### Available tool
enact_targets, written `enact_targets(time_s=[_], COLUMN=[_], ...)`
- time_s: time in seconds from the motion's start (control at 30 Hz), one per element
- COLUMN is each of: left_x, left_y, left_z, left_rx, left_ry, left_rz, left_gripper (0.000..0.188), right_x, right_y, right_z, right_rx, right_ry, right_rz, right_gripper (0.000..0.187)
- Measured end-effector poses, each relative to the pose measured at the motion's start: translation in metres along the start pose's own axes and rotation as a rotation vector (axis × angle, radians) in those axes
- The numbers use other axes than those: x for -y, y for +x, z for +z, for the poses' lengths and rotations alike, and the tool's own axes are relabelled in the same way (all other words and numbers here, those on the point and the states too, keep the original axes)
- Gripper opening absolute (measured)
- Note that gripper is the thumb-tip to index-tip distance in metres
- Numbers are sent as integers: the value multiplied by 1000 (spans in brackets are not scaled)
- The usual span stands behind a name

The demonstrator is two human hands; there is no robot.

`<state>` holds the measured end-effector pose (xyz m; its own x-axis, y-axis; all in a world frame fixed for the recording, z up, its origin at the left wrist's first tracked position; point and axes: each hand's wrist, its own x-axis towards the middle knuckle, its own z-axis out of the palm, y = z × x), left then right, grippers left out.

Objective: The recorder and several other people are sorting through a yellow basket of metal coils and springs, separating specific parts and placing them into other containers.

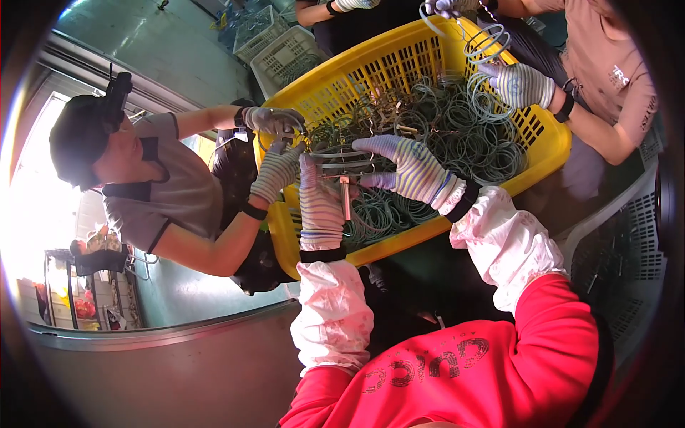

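Observation:
My left hand (321, 207), in a striped knit glove, is closed on the left side of a coil of grey wire (339, 170) held over the basket. A short metal cylinder (345, 198) hangs upright from the coil, beside my left fingers. At the coil's right end is my right hand (414, 171), gloved alike, its index finger above the wire and its thumb below. Below and behind both hands, many loose wire coils (457, 135) lie tangled in a large yellow slatted basket (378, 251).
Close on the left, a co-worker's gloved hands (275, 146) handle wire at the basket's edge. Another person's glove (524, 85) holds wire loops (489, 46) at the right. Pale crates (282, 53) stand beyond the basket; a white crate (621, 235) sits at the right.

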<state>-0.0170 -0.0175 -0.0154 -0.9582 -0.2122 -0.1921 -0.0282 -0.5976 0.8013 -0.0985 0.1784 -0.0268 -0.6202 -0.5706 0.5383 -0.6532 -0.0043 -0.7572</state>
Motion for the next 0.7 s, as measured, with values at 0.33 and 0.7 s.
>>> enact_targets(time_s=[0.33,0.7], left_x=[-12,-3], left_y=[-10,-6], left_z=[11,7], left_rx=[262,294], left_ry=[-274,-311], left_rz=[-47,-4], left_gripper=[87,87], right_x=[-4,-18], right_y=[-1,-4], right_z=[2,9], right_rx=[-346,-83], right_ry=[483,312], right_rz=[6,-14], right_gripper=[36,32])
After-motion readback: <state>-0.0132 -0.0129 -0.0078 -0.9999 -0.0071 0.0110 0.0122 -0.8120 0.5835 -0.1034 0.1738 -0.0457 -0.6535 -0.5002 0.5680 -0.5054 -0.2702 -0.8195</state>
